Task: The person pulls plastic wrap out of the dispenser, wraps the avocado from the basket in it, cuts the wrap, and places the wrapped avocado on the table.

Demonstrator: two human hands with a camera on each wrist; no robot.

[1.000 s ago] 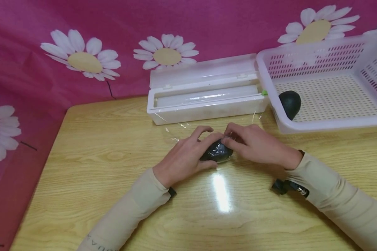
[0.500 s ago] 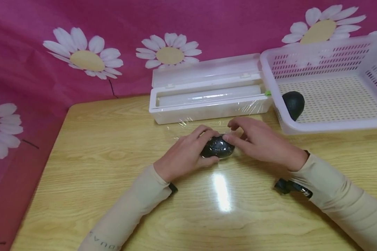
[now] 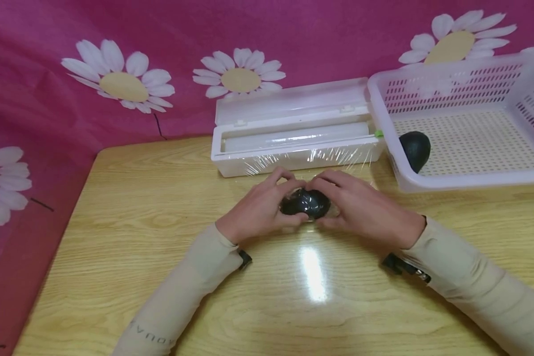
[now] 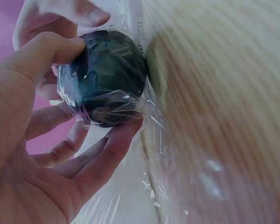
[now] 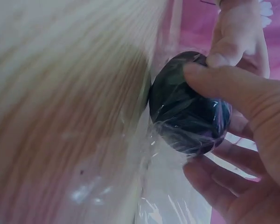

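A dark avocado (image 3: 315, 203), covered in shiny, creased cling film (image 4: 126, 100), sits on the table at the middle of the head view. From the left, my left hand (image 3: 264, 205) holds it, thumb on the near side and fingers curled round the far side. On the opposite end my right hand (image 3: 365, 207) grips it the same way, with its thumb (image 5: 214, 79) on the film. Clear film stretches from the avocado back to the long white box (image 3: 302, 162), where a film roll (image 3: 293, 138) lies under the raised lid. The avocado's underside is hidden.
To the right of the box stands a white slotted basket (image 3: 480, 179), with another dark avocado (image 3: 416, 150) against its left wall. Behind the wooden table (image 3: 169, 277) hangs a magenta cloth (image 3: 169, 29) with daisies.
My right hand has come down and left, from fingering the film at the avocado's top to holding its right end. The left hand stays on the avocado. The film shows more creases by the box.
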